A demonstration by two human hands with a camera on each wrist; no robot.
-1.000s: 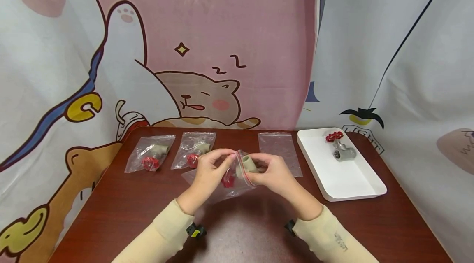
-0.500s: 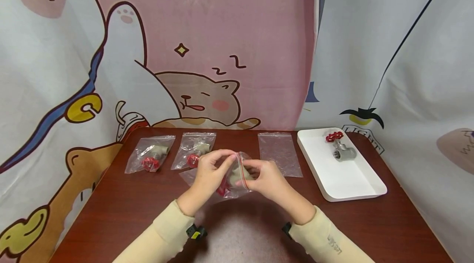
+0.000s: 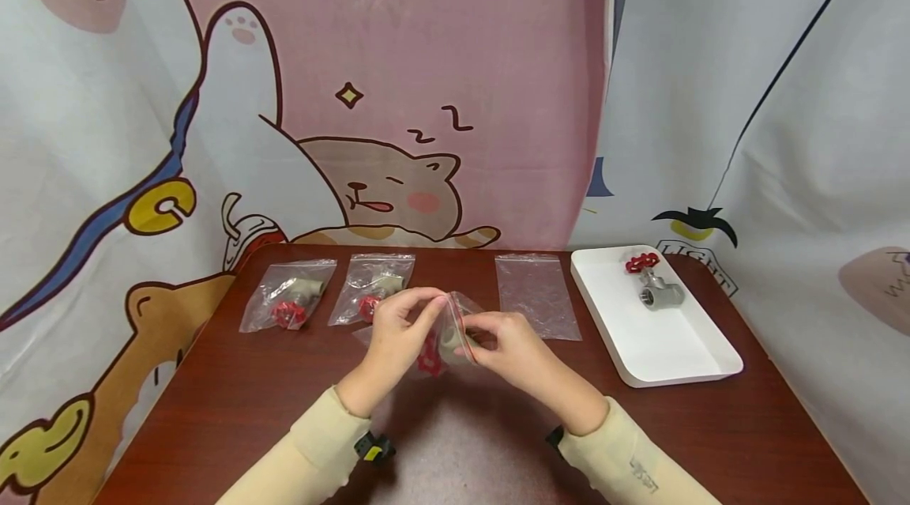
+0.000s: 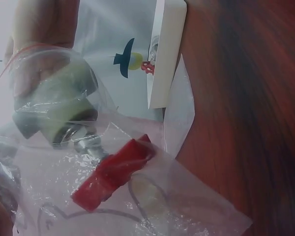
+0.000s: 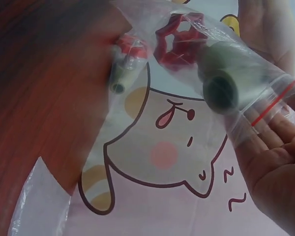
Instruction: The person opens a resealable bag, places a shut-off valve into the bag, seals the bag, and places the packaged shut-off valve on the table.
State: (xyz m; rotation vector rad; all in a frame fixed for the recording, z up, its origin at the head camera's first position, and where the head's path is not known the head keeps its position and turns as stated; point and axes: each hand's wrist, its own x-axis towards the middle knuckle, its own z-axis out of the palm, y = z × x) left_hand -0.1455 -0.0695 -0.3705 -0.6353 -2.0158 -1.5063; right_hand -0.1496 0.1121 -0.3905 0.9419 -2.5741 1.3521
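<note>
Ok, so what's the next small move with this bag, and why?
Probably press the bag shut along its red strip. The valve sits inside, the mouth looks open, and the left hand pinches near the strip's upper end while the right hand is at the mouth.

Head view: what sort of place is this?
Probably a makeshift indoor packing station: a dark reddish-brown table, a cartoon-printed backdrop behind it, and a valve in a clear bag being handled.

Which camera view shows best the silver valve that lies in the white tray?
The head view: the silver valve shows whole in the white tray. The left wrist view catches only part, past the tray's wall; the right wrist view misses it.
</note>
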